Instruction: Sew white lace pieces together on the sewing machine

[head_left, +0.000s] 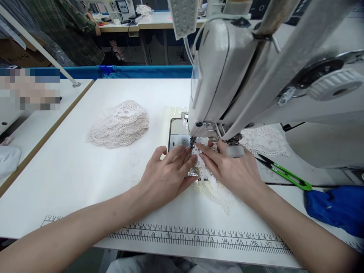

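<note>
A sewing machine (216, 72) stands over the white table, its presser foot (193, 141) down by a metal needle plate (179, 139). A piece of white lace (209, 176) lies at the foot and trails toward the front edge. My left hand (167, 170) rests left of it, fingers stretched and apart, fingertips touching the lace edge close to the foot. From the right, my right hand (230, 163) closes its thumb and index finger on the lace beside the needle; its other fingers are partly hidden behind the machine head.
A stack of scalloped lace pieces (122, 123) lies on the left. More lace (264, 140) sits under the machine arm, near green thread snips (287, 175) and blue cloth (337, 208). A printed ruler (196, 237) runs along the front edge. Another person's sleeve (71, 22) shows behind.
</note>
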`<state>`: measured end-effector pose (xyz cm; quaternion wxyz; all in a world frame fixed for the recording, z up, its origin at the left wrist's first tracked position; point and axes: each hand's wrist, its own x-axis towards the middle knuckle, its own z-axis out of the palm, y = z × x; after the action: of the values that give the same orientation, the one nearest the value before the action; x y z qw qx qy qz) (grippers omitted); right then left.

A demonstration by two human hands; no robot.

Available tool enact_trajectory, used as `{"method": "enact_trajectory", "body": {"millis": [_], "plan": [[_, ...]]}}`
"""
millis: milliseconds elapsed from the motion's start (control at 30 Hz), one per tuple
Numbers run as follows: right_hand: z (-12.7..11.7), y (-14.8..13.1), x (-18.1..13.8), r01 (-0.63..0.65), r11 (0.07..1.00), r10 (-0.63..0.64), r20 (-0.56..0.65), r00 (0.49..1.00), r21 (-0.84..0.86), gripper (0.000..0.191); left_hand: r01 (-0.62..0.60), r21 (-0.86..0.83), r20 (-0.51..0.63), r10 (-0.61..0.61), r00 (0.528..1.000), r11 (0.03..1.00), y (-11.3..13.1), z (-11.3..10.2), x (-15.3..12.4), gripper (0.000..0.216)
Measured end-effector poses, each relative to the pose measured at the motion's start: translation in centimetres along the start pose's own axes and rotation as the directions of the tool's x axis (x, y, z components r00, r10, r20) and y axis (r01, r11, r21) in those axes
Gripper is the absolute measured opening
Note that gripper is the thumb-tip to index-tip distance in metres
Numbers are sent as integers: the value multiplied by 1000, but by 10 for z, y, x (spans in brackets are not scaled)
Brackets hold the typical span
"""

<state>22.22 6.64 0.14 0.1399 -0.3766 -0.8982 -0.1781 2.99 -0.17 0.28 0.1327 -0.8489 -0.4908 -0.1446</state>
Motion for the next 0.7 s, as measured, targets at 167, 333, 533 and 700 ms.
{"method": "enact_trajectory", "body": {"millis": [167, 333, 533, 700], "plan": [[5, 1, 2, -22, 999, 22, 10, 1000, 25, 33, 10, -19, -2, -10, 1000, 1000, -4, 3, 2, 34], [4, 5, 3, -5, 999, 7, -31, 999, 52, 31, 22, -38, -4, -22, 1000, 999, -6, 5, 4, 35], [-14, 7, -3, 102, 981, -87, -98, 991, 162, 29, -1, -4, -55, 1, 998, 1000, -6, 5, 3, 29], [-20, 1, -6, -62, 933, -6, 188, 982, 355, 27, -45, -88, 4, 45, 999, 995, -10, -1, 7, 29]]}}
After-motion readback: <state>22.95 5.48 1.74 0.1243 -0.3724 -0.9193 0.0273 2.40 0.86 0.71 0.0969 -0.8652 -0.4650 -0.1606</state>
